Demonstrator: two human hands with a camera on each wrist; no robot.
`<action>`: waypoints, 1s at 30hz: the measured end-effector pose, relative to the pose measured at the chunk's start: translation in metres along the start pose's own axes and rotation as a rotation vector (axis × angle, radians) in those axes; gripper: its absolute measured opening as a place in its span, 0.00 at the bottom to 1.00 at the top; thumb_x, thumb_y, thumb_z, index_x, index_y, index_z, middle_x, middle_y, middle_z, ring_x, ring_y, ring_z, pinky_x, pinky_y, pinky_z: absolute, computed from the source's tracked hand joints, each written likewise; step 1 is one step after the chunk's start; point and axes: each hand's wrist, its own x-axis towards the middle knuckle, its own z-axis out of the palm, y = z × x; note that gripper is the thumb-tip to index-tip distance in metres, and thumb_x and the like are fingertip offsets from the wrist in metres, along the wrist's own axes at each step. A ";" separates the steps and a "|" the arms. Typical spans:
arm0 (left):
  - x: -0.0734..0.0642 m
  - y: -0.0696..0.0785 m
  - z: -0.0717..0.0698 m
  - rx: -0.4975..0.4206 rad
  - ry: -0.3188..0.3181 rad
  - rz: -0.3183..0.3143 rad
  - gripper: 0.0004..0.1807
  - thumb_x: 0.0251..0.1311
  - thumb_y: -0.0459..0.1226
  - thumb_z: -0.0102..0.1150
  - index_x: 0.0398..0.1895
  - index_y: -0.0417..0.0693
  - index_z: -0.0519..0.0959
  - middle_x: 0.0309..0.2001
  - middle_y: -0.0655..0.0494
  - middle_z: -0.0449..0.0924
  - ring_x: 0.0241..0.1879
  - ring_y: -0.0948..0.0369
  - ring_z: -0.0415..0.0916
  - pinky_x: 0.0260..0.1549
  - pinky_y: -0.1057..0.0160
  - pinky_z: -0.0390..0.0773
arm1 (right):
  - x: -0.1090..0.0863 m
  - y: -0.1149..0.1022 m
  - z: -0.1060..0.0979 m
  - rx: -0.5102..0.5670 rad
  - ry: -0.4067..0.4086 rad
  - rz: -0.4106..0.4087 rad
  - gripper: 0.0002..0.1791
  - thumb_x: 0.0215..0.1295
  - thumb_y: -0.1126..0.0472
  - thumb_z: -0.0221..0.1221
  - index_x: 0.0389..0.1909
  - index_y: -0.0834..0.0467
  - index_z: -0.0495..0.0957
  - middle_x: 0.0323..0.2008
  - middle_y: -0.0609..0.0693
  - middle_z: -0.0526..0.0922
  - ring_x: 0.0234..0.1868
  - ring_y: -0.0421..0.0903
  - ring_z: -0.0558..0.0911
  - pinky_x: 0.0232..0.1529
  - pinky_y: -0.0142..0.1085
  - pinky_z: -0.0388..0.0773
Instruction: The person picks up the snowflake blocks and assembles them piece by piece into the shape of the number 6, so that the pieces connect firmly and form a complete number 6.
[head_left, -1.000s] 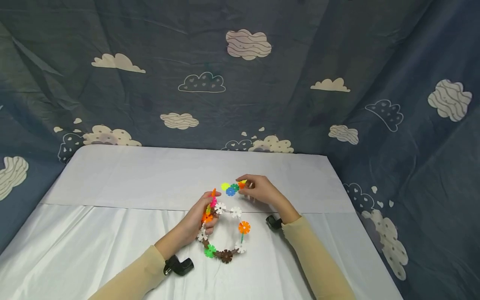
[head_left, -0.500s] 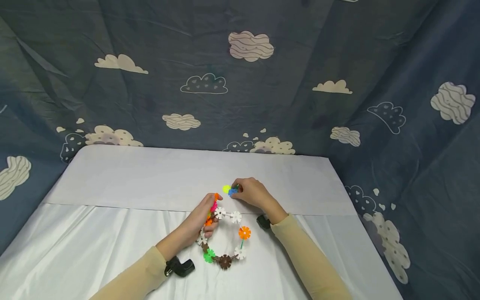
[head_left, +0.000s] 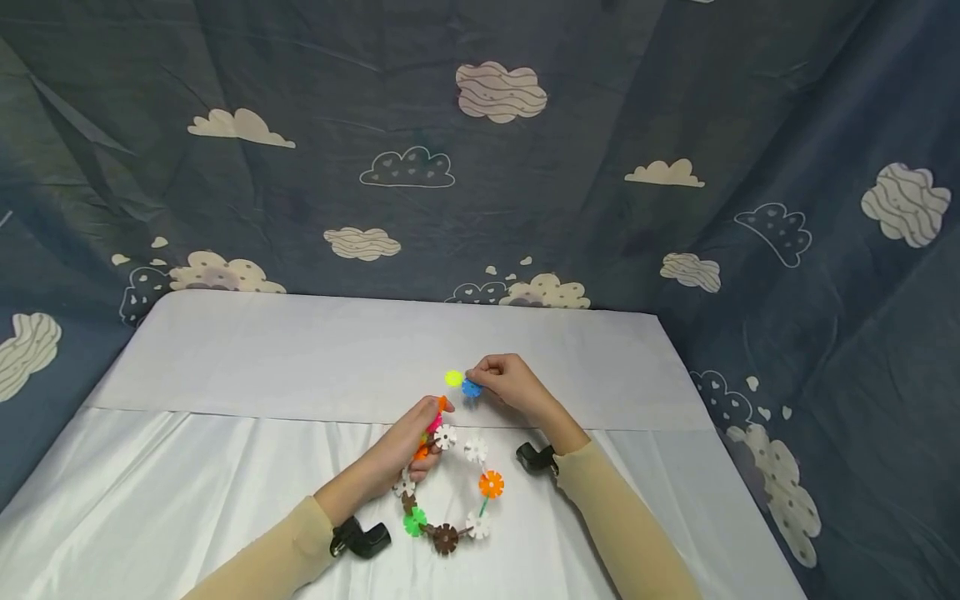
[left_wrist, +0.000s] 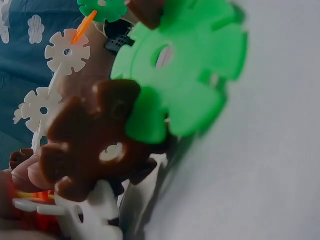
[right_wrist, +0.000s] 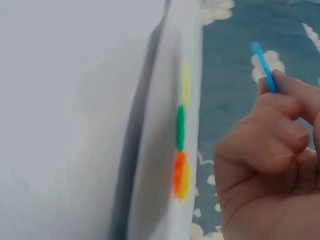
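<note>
My left hand (head_left: 401,442) grips one side of a ring of interlocking flower-shaped plastic discs (head_left: 445,539), in white, orange, brown, green and pink. Thumb and index finger of my right hand (head_left: 513,385) pinch a single blue disc (head_left: 471,388) by its edge; the right wrist view shows this blue disc (right_wrist: 263,67) edge-on, raised off the cloth. In the left wrist view a green disc (left_wrist: 195,60) and a brown disc (left_wrist: 85,145) of the ring loom close, with fingertips (left_wrist: 37,175) behind them.
Loose discs lie on the white-covered table (head_left: 300,358) beyond the hands: a yellow one (head_left: 453,378), and, in the right wrist view, a green one (right_wrist: 180,127) and an orange one (right_wrist: 178,175). A dark curtain with clouds (head_left: 525,208) hangs behind.
My right hand has moved left to the loose discs, taken hold of the blue one and lifted it. My left hand and the ring have shifted slightly right and nearer the body.
</note>
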 end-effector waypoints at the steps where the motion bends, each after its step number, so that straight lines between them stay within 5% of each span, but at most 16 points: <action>1: 0.000 0.000 0.000 0.011 -0.005 0.002 0.35 0.81 0.66 0.32 0.73 0.52 0.61 0.27 0.56 0.65 0.15 0.65 0.52 0.14 0.71 0.61 | -0.003 -0.001 0.000 0.058 -0.013 0.012 0.14 0.74 0.51 0.66 0.34 0.57 0.83 0.18 0.44 0.69 0.20 0.42 0.65 0.23 0.32 0.63; 4: -0.001 -0.001 0.001 0.050 -0.019 0.017 0.37 0.80 0.67 0.34 0.74 0.52 0.63 0.24 0.58 0.64 0.15 0.65 0.53 0.14 0.71 0.62 | -0.012 -0.008 0.000 0.150 -0.040 0.010 0.17 0.77 0.49 0.63 0.32 0.58 0.79 0.17 0.45 0.68 0.18 0.42 0.64 0.21 0.31 0.62; 7: -0.001 -0.002 0.002 0.076 -0.021 0.028 0.38 0.79 0.68 0.35 0.74 0.52 0.63 0.23 0.58 0.64 0.14 0.65 0.53 0.14 0.71 0.62 | -0.019 -0.017 0.001 0.114 -0.026 -0.043 0.20 0.79 0.47 0.61 0.30 0.57 0.77 0.17 0.45 0.70 0.18 0.42 0.65 0.20 0.31 0.61; 11: -0.002 -0.001 0.005 0.082 -0.027 0.035 0.39 0.78 0.69 0.36 0.73 0.50 0.62 0.20 0.60 0.61 0.13 0.65 0.53 0.14 0.71 0.61 | -0.027 -0.026 0.006 0.038 0.043 -0.154 0.18 0.80 0.50 0.60 0.30 0.57 0.77 0.16 0.45 0.72 0.16 0.41 0.67 0.20 0.30 0.60; 19: -0.004 0.001 0.010 0.083 -0.034 0.100 0.34 0.82 0.64 0.36 0.74 0.51 0.59 0.17 0.62 0.57 0.12 0.65 0.54 0.13 0.70 0.61 | -0.037 -0.034 0.022 0.091 0.157 -0.274 0.14 0.79 0.58 0.60 0.31 0.60 0.78 0.17 0.46 0.72 0.18 0.38 0.67 0.21 0.29 0.63; 30: -0.004 0.003 0.008 0.056 -0.031 0.134 0.34 0.82 0.63 0.33 0.73 0.47 0.58 0.17 0.61 0.59 0.12 0.66 0.54 0.13 0.70 0.61 | -0.040 -0.036 0.032 0.016 0.129 -0.301 0.15 0.80 0.58 0.59 0.30 0.58 0.77 0.18 0.44 0.73 0.19 0.37 0.67 0.23 0.27 0.62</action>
